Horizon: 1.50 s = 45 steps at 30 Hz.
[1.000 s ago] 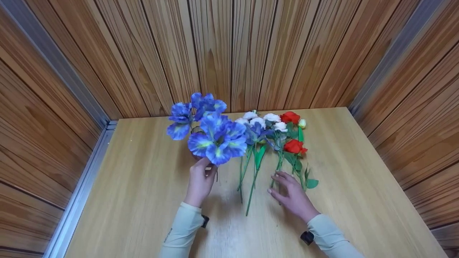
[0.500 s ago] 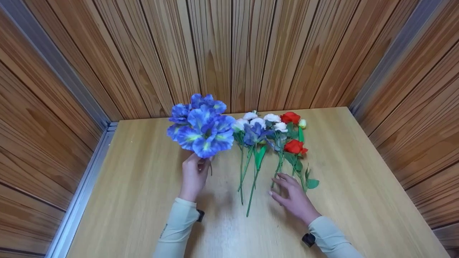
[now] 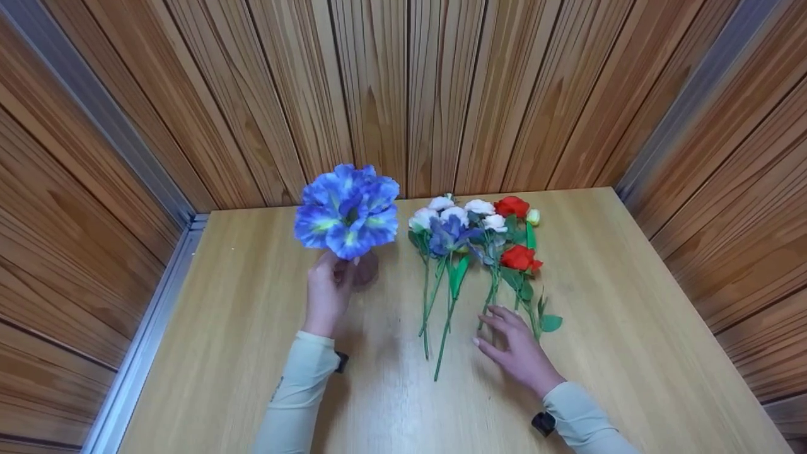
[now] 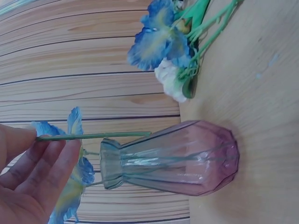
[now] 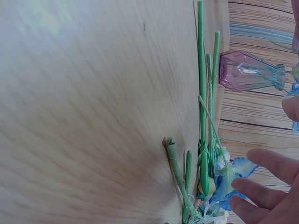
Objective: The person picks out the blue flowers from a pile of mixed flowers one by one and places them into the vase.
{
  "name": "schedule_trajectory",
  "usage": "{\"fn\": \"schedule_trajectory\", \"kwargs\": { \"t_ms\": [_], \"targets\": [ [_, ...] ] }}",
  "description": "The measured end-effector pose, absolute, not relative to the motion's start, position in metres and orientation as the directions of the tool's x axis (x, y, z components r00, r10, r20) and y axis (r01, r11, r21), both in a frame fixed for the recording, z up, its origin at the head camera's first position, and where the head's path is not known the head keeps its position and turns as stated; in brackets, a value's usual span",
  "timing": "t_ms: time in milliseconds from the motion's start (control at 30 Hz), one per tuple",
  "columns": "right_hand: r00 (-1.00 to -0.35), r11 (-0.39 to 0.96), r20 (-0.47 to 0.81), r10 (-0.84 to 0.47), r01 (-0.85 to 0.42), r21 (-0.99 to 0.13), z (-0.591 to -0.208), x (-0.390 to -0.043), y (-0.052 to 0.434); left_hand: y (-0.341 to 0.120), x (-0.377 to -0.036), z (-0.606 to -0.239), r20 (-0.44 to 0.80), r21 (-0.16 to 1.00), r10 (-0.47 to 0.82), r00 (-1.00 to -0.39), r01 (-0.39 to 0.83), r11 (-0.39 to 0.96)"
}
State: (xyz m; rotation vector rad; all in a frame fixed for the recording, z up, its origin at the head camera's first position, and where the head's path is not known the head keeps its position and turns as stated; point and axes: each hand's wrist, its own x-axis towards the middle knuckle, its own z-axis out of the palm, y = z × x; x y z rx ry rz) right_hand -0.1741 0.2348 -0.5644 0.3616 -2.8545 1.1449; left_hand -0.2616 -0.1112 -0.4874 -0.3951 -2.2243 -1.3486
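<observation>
My left hand (image 3: pixel 328 293) pinches the green stem (image 4: pixel 107 135) of a blue artificial iris (image 3: pixel 350 221) between thumb and fingers. In the left wrist view this stem lies alongside the neck of a faceted glass vase (image 4: pixel 205 158), teal at the neck and pink at the base. Its bare end appears outside the glass, level with the vase's shoulder. Other blue irises (image 4: pixel 86 170) stand in the vase, their stems showing through the glass. The head view shows little of the vase behind my left hand. My right hand (image 3: pixel 517 350) hovers with loosely bent fingers near several stems, holding nothing visible.
Right of the vase lie white flowers (image 3: pixel 480 207), another blue iris (image 3: pixel 451 236), red roses (image 3: pixel 518 257) and a pale bud (image 3: pixel 533 217). Their green stems (image 3: pixel 444 334) point toward the front of the wooden table (image 3: pixel 220 353). Plank walls (image 3: pixel 372 94) enclose the back and sides.
My left hand has moved left and slightly back with the iris, whose bloom now overlaps those in the vase. My right hand has barely moved.
</observation>
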Motion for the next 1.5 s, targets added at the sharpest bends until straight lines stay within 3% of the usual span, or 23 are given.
{"fn": "schedule_trajectory", "kwargs": {
  "t_ms": [167,533,700,1500],
  "targets": [
    [-0.974,0.7,0.11,-0.198,-0.22,-0.679,-0.565,-0.175,0.235,-0.115,-0.27,-0.477,0.559,0.735,-0.035,-0.828,0.476,0.483],
    [-0.977,0.706,0.12,-0.177,-0.211,-0.676,-0.568,-0.177,0.235,-0.121,-0.295,-0.45,0.641,0.688,-0.064,-0.764,0.536,0.489],
    [-0.98,0.711,0.11,-0.166,-0.197,-0.675,-0.567,-0.176,0.235,-0.123,-0.305,-0.442,0.635,0.692,-0.075,-0.769,0.524,0.496],
    [-0.98,0.728,0.112,-0.164,-0.197,-0.656,-0.566,-0.174,0.237,-0.122,-0.323,-0.444,0.692,0.629,-0.112,-0.714,0.519,0.578]
  ]
}}
